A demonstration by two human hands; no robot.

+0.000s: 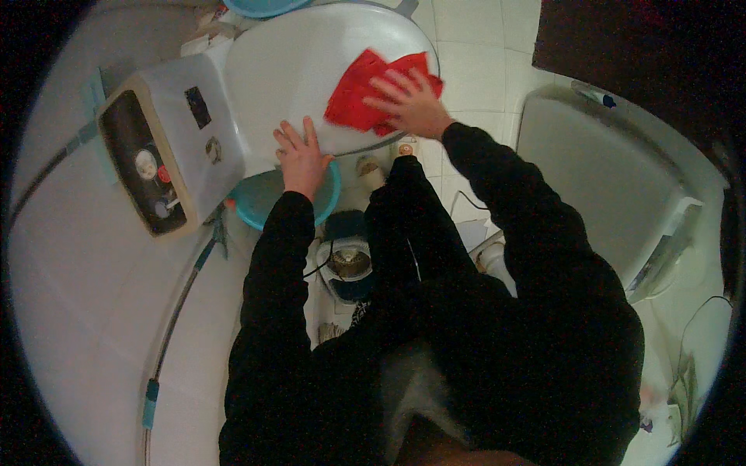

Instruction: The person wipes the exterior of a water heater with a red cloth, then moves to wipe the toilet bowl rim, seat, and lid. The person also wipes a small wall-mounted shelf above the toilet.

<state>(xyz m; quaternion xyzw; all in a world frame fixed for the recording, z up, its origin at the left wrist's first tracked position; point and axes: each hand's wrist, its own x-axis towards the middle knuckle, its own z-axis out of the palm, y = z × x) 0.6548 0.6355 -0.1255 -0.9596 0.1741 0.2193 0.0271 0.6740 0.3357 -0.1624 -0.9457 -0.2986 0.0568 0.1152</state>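
Observation:
Beneath my right hand point(408, 103) a red cloth point(353, 93) lies on the white toilet lid point(284, 62), near its rounded right end. The fingers of that hand are spread flat and press on the cloth without gripping it. My left hand point(301, 159) is at the lid's near edge, its fingers stretched apart and holding nothing. A teal basin point(268, 203) sits just below this hand, partly hidden by the left forearm. At the left the toilet tank point(198, 132) stands uncovered, and its inner fittings point(155, 175) show.
A long pole with teal joints point(165, 334) leans along the left wall. Another blue basin point(266, 6) is behind the toilet. A grey-and-white device with a cord point(350, 260) is on the floor by my legs. To the right stands a large pale, box-like appliance point(598, 182).

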